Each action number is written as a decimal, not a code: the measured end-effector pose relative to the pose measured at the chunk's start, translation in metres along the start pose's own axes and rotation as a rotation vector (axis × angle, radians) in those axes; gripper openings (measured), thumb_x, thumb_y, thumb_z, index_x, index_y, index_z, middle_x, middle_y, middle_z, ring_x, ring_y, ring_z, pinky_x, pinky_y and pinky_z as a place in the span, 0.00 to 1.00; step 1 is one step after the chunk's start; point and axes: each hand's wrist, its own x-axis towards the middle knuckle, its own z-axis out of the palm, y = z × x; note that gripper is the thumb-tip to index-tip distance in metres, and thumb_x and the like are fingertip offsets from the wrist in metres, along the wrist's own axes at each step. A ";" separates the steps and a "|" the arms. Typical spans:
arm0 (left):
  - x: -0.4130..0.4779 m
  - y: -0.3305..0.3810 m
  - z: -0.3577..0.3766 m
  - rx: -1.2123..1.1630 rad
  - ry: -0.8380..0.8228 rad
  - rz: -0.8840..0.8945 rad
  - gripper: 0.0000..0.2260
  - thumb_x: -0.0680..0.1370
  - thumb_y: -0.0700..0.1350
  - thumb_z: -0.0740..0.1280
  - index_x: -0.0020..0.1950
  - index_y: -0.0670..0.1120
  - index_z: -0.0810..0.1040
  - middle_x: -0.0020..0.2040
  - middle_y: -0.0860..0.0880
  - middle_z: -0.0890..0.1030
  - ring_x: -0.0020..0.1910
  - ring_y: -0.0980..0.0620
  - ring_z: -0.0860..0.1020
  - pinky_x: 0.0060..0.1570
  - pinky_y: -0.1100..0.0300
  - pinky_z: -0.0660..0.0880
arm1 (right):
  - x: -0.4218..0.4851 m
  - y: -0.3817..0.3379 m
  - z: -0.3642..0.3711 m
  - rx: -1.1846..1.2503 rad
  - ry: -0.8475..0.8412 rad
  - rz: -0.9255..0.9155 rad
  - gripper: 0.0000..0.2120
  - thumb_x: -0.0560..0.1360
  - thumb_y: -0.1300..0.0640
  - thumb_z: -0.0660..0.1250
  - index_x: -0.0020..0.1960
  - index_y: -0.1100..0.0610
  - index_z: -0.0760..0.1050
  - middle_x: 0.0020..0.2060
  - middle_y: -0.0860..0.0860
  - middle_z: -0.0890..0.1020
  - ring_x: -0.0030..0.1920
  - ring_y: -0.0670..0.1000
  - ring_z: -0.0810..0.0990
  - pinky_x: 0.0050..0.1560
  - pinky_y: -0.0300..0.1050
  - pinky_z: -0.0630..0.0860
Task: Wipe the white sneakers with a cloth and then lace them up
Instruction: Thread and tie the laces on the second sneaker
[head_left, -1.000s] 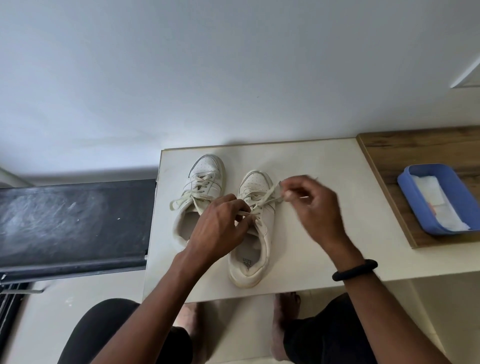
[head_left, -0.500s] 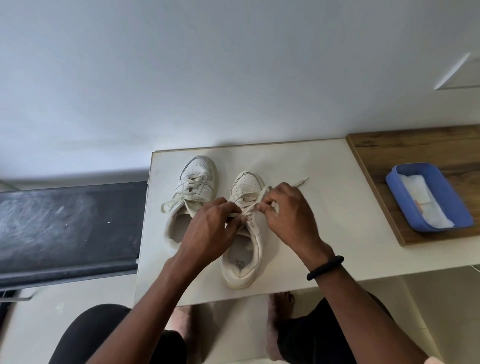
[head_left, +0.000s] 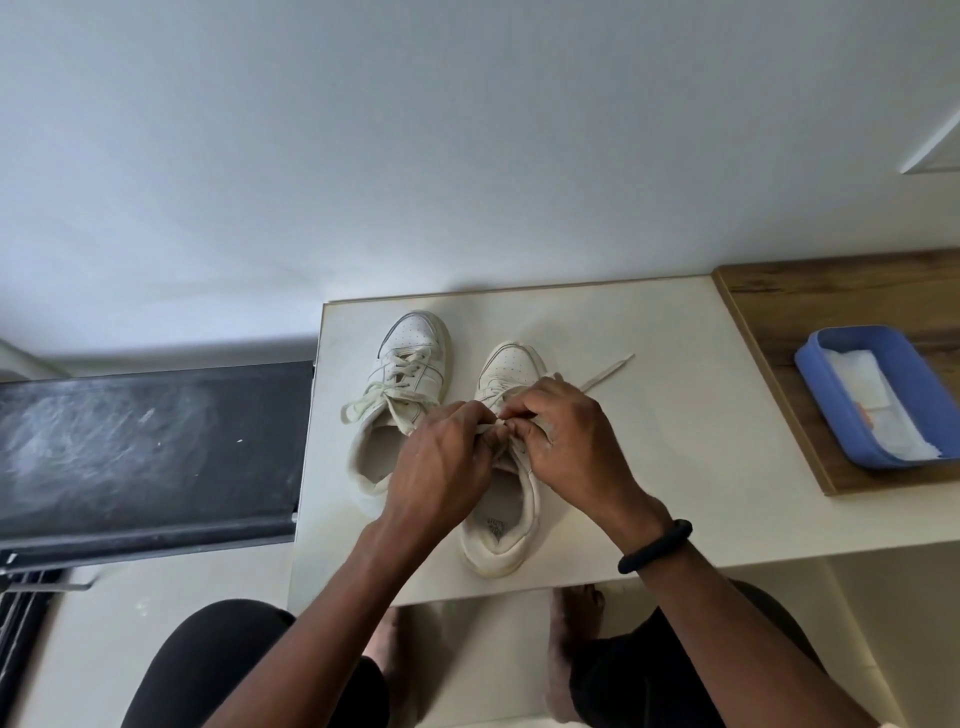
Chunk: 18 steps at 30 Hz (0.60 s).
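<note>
left hand (head_left: 441, 460), right hand (head_left: 569, 441), lace (head_left: 607, 370) between grips, atop sneaker (head_left: 493, 545)

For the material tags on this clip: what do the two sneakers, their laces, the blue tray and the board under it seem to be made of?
Sneakers: smooth matte white leather or a synthetic like it, with punched toe holes and stitched panels.
Lace: flat woven fabric, off-white.
Blue tray: likely plastic, with an even colour and a rounded moulded rim.
Board: wood or wood-look laminate, with brown grain.
</note>
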 end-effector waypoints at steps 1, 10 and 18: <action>-0.001 0.001 0.001 -0.001 0.011 -0.011 0.08 0.81 0.51 0.67 0.48 0.47 0.80 0.42 0.51 0.81 0.44 0.49 0.77 0.43 0.50 0.75 | 0.001 0.000 0.000 -0.006 -0.006 0.013 0.05 0.74 0.61 0.73 0.48 0.53 0.81 0.44 0.47 0.81 0.48 0.51 0.79 0.47 0.52 0.79; -0.006 0.008 0.004 0.027 0.090 -0.103 0.05 0.80 0.46 0.68 0.52 0.45 0.78 0.47 0.46 0.83 0.47 0.45 0.79 0.41 0.52 0.72 | -0.003 -0.007 -0.009 0.159 -0.178 0.134 0.08 0.73 0.60 0.75 0.50 0.51 0.83 0.49 0.42 0.78 0.54 0.43 0.78 0.55 0.41 0.77; -0.007 0.009 0.006 0.011 0.119 -0.001 0.07 0.80 0.46 0.69 0.56 0.46 0.77 0.49 0.47 0.83 0.49 0.46 0.79 0.42 0.57 0.71 | -0.001 -0.008 0.000 0.196 -0.117 0.297 0.03 0.76 0.57 0.73 0.49 0.55 0.84 0.47 0.47 0.77 0.50 0.44 0.78 0.50 0.36 0.73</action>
